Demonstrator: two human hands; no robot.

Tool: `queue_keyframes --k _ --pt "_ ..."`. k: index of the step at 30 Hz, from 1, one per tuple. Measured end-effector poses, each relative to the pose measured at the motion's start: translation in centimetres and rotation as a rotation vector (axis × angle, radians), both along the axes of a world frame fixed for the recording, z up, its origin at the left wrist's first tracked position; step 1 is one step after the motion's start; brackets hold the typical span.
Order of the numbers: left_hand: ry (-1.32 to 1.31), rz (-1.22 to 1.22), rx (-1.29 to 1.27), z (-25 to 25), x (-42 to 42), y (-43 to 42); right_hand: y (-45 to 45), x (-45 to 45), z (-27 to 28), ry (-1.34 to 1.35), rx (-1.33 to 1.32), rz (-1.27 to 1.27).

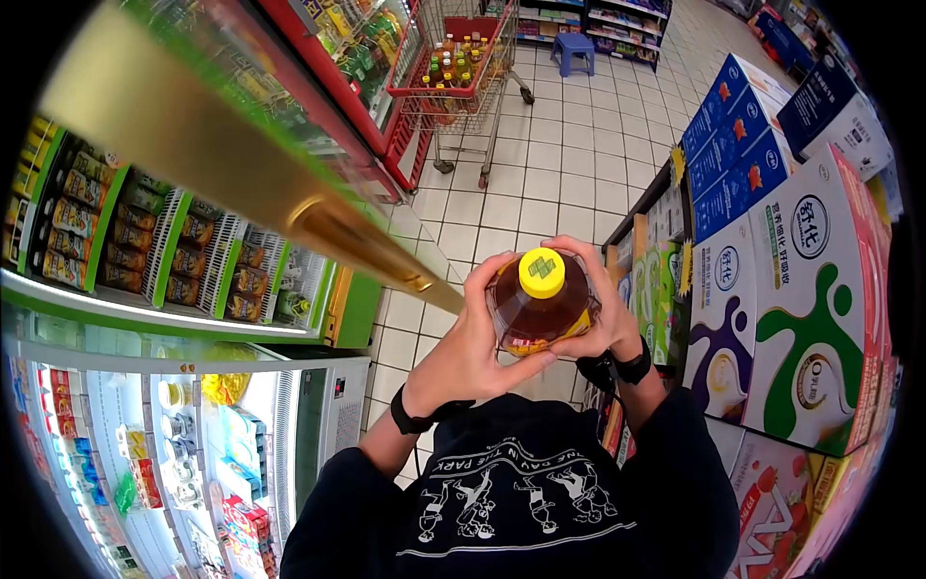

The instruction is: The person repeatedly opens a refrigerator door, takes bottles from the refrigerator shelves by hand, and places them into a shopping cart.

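Observation:
Between my two hands is a bottle of dark brown drink (540, 314), its yellow cap (542, 273) facing up toward me. My left hand (477, 333) wraps the bottle's left side, with the thumb across the near side. On the opposite side, my right hand (600, 309) curls its fingers round the bottle. Part of a yellow and red label shows low on the bottle; the rest of it is hidden. Both wrists wear black bands. The bottle is held in front of my chest, above the tiled floor.
An open glass cooler door with a gold frame (318, 222) crosses the left side. Shelves of packaged drinks (125, 232) stand behind it. A shopping cart (463, 106) carries several bottles ahead. Stacked milk cartons (810, 299) line the right. A blue stool (573, 53) stands farther off.

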State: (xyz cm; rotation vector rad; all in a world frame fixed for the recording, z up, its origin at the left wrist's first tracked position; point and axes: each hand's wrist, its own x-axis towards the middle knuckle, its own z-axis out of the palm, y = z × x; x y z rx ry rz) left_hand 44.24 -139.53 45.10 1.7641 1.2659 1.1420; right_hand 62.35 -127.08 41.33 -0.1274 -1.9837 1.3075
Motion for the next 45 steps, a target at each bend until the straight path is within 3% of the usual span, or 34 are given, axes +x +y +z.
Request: queue_keyframes --k 8,18,26,35,42,45 --pt "-0.192 0.006 -0.037 -2.0 1.5 6.7 5.1 1.3 -1.1 -0.044 -0.126 -0.074" --pt "-0.266 0.008 0.005 -4.3 -3.7 20.6 17.7 -2.7 -1.4 -0.236 -0.106 -0.188" --pt "-0.251 -0.023 -0.076 -5.1 -8.8 29.3 27.0 -7.6 -2.6 -0.256 -0.282 -0.156" --pt "-0.264 0.052 -0.088 -6.7 -9.9 38.9 38.0 -9.4 -4.0 -0.322 -0.203 -0.084" --pt "-0.220 0.137 -0.051 -8.3 -10.7 50.0 50.6 -11.3 -6.2 -0.303 -0.309 0.041" --pt "-0.209 0.174 -0.153 -7.6 -11.8 55.0 56.2 -12.5 -5.8 -0.329 -0.246 0.063"
